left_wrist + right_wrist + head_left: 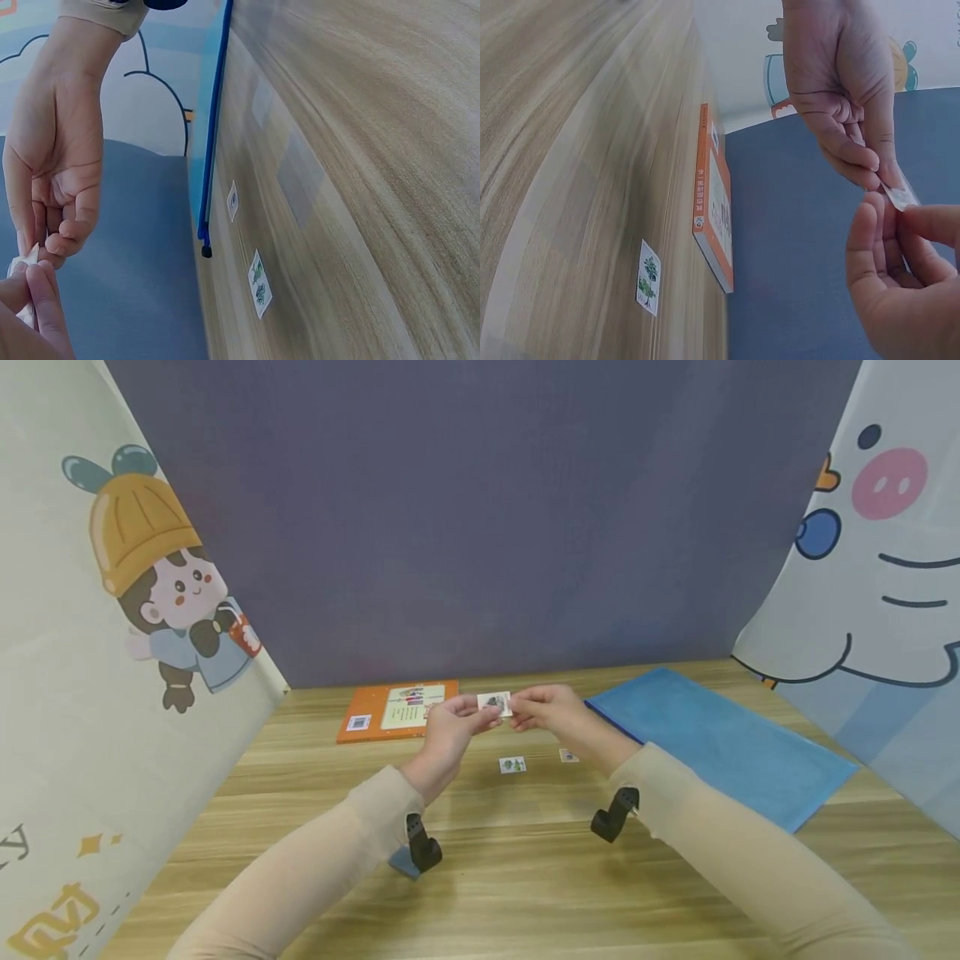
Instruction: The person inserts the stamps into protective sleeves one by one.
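Held up over the table is a small stamp-like picture card [493, 702] with a white border and a dark picture. My left hand [450, 731] pinches it between thumb and fingers from the left. At its right edge the thumb and fingertips of my right hand [551, 710] pinch it too. In the right wrist view the held card [898, 196] is seen almost edge-on between both hands. Below the hands, a similar card with green trees [512, 765] lies flat on the table. A smaller card [569, 756] lies to its right, by the right forearm.
An orange book [367, 714] lies at the back left, behind my left hand. On the right is a large blue zip pouch [712, 743]. A small blue item [405, 862] shows partly behind the left wrist camera. A dark panel [480, 527] stands behind the table [525, 893].
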A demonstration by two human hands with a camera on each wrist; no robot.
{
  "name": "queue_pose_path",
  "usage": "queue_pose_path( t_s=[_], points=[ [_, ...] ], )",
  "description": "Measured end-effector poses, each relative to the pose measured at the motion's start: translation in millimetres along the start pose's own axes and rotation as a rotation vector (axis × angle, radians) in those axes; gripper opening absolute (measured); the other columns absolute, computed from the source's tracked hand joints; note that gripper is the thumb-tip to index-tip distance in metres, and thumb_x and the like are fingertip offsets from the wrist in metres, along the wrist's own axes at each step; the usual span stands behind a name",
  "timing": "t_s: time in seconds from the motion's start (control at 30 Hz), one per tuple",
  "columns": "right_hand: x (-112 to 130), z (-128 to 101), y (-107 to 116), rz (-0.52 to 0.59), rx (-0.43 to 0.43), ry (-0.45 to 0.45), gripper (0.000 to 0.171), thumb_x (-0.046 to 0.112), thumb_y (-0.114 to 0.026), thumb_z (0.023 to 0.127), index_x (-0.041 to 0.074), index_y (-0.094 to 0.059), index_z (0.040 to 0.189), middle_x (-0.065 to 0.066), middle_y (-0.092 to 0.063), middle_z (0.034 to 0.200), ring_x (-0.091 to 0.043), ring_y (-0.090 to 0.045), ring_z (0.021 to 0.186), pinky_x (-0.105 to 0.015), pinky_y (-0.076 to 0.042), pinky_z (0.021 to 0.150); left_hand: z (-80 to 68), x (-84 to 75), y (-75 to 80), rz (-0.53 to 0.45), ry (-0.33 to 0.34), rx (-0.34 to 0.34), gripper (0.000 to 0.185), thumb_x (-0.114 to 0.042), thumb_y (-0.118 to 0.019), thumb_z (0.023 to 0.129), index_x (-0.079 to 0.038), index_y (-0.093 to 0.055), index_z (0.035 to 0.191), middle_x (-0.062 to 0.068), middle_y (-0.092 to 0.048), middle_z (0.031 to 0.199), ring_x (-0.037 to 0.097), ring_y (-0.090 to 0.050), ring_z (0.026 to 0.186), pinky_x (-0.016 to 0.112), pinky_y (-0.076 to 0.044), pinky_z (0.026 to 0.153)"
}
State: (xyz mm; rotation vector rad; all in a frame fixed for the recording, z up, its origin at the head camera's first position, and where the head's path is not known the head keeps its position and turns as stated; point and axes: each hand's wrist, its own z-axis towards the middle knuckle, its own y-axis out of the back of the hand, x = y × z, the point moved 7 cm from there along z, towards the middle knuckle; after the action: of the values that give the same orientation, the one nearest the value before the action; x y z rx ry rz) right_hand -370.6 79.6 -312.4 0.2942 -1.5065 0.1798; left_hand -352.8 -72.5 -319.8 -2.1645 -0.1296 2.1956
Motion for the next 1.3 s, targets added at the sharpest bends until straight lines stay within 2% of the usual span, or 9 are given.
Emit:
queue_pose_path(
  t_s=[0.13, 0.23, 0.4, 0.6, 0.7, 1.0, 1.3],
  points=[
    [1, -1, -2, 0.011, 0.054, 0.020, 0.030, 0.006, -0.055, 0.098, -0.016, -0.055, 0.119, -0.003, -0.068, 0.085, -0.012, -0.066, 0.078, -0.026, -0.060, 0.079, 1.3, 0.8, -0.5, -0.046, 0.009, 0.005, 0.026, 0.000, -0.072, 0.084, 0.006, -0.062, 0.107, 0.019, -0.072, 0.100, 0.012, -0.071, 0.072, 0.030, -0.060, 0.082],
    [1, -1, -1, 0.014, 0.061, 0.025, 0.029, 0.004, -0.054, 0.098, -0.016, -0.054, 0.119, -0.003, -0.067, 0.085, -0.012, -0.066, 0.079, -0.025, -0.059, 0.078, 1.9, 2.5, -1.3, -0.075, 0.019, 0.016, 0.024, 0.002, -0.072, 0.083, 0.005, -0.061, 0.105, 0.016, -0.073, 0.093, 0.012, -0.071, 0.070, 0.029, -0.060, 0.081],
    [0, -1, 3, 0.028, 0.012, 0.025, 0.030, 0.004, -0.057, 0.097, -0.016, -0.056, 0.119, -0.001, -0.068, 0.082, -0.011, -0.066, 0.075, -0.025, -0.060, 0.076, 2.3, 3.2, -1.5, -0.079, 0.013, 0.022, 0.019, 0.001, -0.072, 0.084, 0.003, -0.062, 0.100, 0.012, -0.073, 0.086, 0.012, -0.071, 0.068, 0.029, -0.061, 0.080],
    [0, -1, 11, 0.017, -0.065, 0.042, 0.030, 0.004, -0.059, 0.095, -0.017, -0.058, 0.116, -0.002, -0.068, 0.077, -0.011, -0.066, 0.070, -0.026, -0.060, 0.072, 0.3, -1.3, 6.9, -0.074, -0.053, -0.024, 0.020, 0.001, -0.070, 0.085, 0.006, -0.066, 0.104, 0.018, -0.073, 0.096, 0.013, -0.071, 0.071, 0.028, -0.061, 0.078],
    [-1, -1, 14, 0.009, -0.088, 0.043, 0.029, 0.005, -0.060, 0.095, -0.015, -0.059, 0.114, -0.002, -0.067, 0.076, -0.011, -0.066, 0.069, -0.027, -0.060, 0.072, 0.0, -2.2, 10.2, -0.067, -0.077, -0.037, 0.019, -0.001, -0.070, 0.086, 0.006, -0.067, 0.103, 0.017, -0.073, 0.095, 0.014, -0.071, 0.072, 0.028, -0.061, 0.077],
    [-2, -1, 15, 0.016, -0.084, 0.047, 0.030, 0.007, -0.062, 0.094, -0.013, -0.059, 0.115, -0.001, -0.068, 0.078, -0.012, -0.067, 0.072, -0.030, -0.060, 0.075, 0.3, -2.1, 10.4, -0.028, -0.062, -0.045, 0.017, -0.003, -0.071, 0.086, 0.005, -0.069, 0.100, 0.013, -0.073, 0.087, 0.013, -0.070, 0.070, 0.031, -0.061, 0.078],
    [-5, 1, 14, 0.039, -0.093, 0.052, 0.030, 0.005, -0.063, 0.092, -0.016, -0.059, 0.114, 0.001, -0.069, 0.076, -0.011, -0.066, 0.071, -0.025, -0.060, 0.070, -1.0, -2.2, 10.8, -0.038, -0.067, -0.055, 0.018, -0.003, -0.071, 0.086, 0.007, -0.068, 0.101, 0.021, -0.072, 0.096, 0.016, -0.071, 0.073, 0.032, -0.061, 0.080]
  ],
)
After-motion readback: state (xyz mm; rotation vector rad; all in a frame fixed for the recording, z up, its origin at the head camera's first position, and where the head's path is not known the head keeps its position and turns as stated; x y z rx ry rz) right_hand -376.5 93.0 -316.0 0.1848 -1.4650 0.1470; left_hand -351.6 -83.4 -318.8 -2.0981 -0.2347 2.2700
